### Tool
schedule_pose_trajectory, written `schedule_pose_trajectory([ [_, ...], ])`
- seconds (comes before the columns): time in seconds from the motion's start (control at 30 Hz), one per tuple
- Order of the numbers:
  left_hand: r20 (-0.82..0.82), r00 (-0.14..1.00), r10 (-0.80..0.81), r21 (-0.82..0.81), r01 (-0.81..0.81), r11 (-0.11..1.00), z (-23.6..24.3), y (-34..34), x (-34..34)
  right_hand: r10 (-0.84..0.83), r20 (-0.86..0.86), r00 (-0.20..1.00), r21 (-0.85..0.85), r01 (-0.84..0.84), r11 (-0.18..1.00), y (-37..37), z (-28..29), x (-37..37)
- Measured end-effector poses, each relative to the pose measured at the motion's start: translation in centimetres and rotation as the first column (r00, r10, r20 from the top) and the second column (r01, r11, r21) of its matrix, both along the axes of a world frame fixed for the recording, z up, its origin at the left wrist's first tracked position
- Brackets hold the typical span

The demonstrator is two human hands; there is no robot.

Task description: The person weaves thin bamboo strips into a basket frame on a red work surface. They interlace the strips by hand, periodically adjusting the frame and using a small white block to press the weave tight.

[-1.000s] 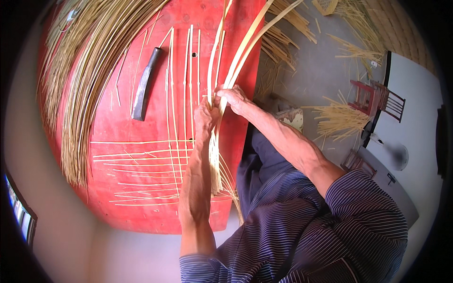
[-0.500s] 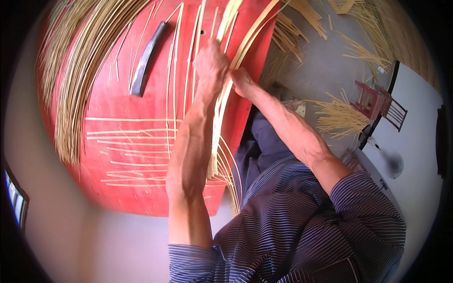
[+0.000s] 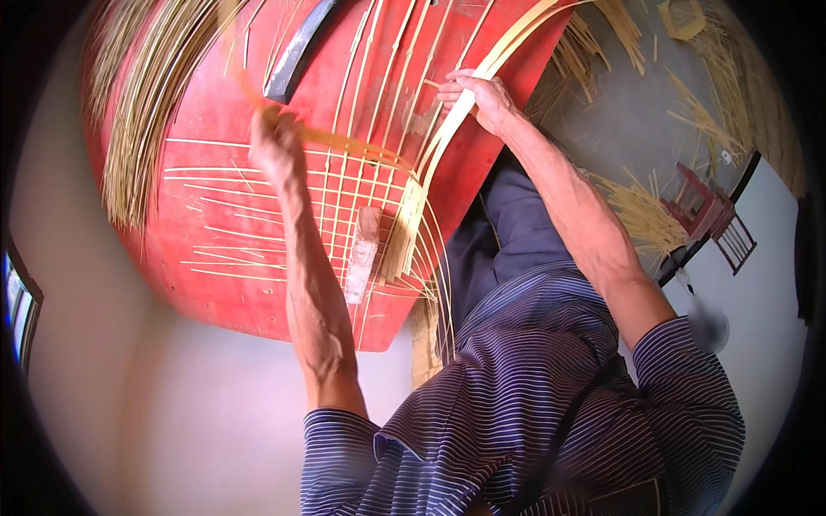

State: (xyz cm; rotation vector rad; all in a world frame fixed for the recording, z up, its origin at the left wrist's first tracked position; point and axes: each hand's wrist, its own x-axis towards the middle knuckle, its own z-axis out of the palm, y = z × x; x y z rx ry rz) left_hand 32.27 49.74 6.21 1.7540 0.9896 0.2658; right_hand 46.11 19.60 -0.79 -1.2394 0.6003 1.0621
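On the red board (image 3: 224, 284), pale split-bamboo strips cross in an open woven grid (image 3: 344, 193). My left hand (image 3: 277, 144) is closed around several long strips (image 3: 344, 142), smeared by motion, that run from the grid's right side. Farther right, my right hand (image 3: 483, 101) is closed on a bundle of bamboo strips (image 3: 456, 120), with the thumb lying over them. The bundle sweeps from the far right edge down to the grid. A worn, reddish-white block (image 3: 363, 254) rests on the grid's near part. Beyond my left hand lies a dark flat bar (image 3: 297, 56).
Thick sheaves of thin strips (image 3: 146, 129) cover the board's far left. Loose short strips (image 3: 232, 251) lie at its near left. On the floor to the right are more strips (image 3: 637, 211) and a small reddish-brown chair (image 3: 701, 206). A grey fan (image 3: 710, 327) is beyond.
My left hand has swung left, drawing strips along. My right hand has moved up and right with the bundle. The grid and block, earlier behind my left forearm, now show.
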Motion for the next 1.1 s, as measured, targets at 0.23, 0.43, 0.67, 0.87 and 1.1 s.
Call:
schedule_pose_trajectory([
  [0.23,-0.052,0.806,0.589,-0.264,-0.580,0.771,-6.0,0.1,-17.2,-0.086,0.022,0.996,-0.062,0.088,0.994,0.9,0.2,-0.5],
  [0.43,-0.277,0.770,0.575,-0.259,-0.636,0.727,-5.6,0.4,-13.6,-0.068,0.037,0.997,-0.238,0.075,0.968,1.5,0.4,-2.4],
  [0.67,-0.718,0.574,0.393,0.526,0.078,0.847,-2.6,-2.4,-6.4,0.011,0.023,1.000,-0.223,-0.006,0.975,0.4,0.2,-4.1],
  [0.87,-0.448,0.844,-0.293,0.660,0.534,0.529,0.4,-5.0,-3.3,0.064,0.040,0.997,-0.181,-0.056,0.982,1.3,0.7,-3.9],
  [1.1,-0.640,0.075,-0.764,0.055,0.997,0.052,-0.7,-13.9,-2.1,0.061,0.037,0.997,-0.185,-0.053,0.981,1.1,0.2,-4.0],
])
